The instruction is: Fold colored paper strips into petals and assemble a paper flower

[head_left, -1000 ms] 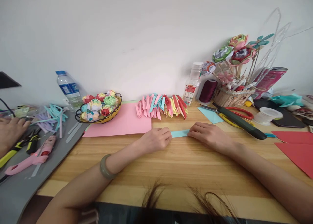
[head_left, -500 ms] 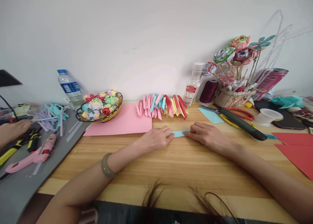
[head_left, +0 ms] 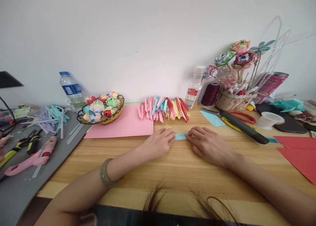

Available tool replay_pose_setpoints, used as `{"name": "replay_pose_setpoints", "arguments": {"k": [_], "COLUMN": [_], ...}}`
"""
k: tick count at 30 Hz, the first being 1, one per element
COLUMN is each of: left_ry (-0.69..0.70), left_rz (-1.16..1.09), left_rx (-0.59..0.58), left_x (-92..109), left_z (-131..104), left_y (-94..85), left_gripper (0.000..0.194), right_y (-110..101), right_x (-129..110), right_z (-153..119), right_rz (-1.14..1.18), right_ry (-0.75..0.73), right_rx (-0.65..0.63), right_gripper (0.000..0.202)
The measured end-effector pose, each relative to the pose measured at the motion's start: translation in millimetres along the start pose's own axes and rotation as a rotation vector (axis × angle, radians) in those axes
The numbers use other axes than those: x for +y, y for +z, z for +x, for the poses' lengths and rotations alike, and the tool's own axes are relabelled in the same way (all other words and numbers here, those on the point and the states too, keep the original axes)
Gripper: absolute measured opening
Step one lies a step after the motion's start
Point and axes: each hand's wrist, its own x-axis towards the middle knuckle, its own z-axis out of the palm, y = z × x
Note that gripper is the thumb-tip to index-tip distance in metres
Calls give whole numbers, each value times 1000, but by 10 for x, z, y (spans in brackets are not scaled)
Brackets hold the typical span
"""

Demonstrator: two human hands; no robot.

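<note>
A small folded strip of light blue paper (head_left: 181,136) lies on the wooden table between my two hands. My left hand (head_left: 160,143), a bangle on its wrist, is closed with its fingertips on the strip's left end. At the right end, the bent fingers of my right hand (head_left: 207,143) press the paper to the wood. Both ends are hidden under the fingers. Just beyond stands a row of folded paper pieces (head_left: 163,108) in pink, blue, red and yellow. A light blue paper sheet (head_left: 214,118) lies behind my right hand.
Pink paper (head_left: 123,127) lies under a basket (head_left: 112,119) of paper flowers. Scissors (head_left: 243,116), a dark green-handled tool (head_left: 243,125) and red paper (head_left: 298,157) are at right. Left, a grey table bears a pink glue gun (head_left: 32,162); another person's hand (head_left: 3,143) shows at the edge.
My right hand's fingers have shifted on the strip, with the thumb drawn back toward me. The other person's hand has pulled away to the left edge.
</note>
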Motion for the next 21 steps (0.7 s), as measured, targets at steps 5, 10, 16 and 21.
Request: {"name": "replay_pose_setpoints", "arguments": {"k": [5,10,16,21], "left_ry": [39,40,27,-21], "left_rz": [71,112,162,195], "left_rx": [-32,-48,-77,-115], "left_x": [-13,-46,11,70], "left_z": [-29,-64,-85,-187], "left_y": [-16,-23,-14,2], "left_gripper": [31,32,30,33], "right_y": [103,134,111,120], "right_x": [-200,-134,-36,-15], "right_z": [31,-20,-91,-108], "right_rz": [75,122,67,9], "right_ry": [-16,10,97,140], "right_rx": [-39,-159,-178,-119], "right_gripper": [56,65,65,68]}}
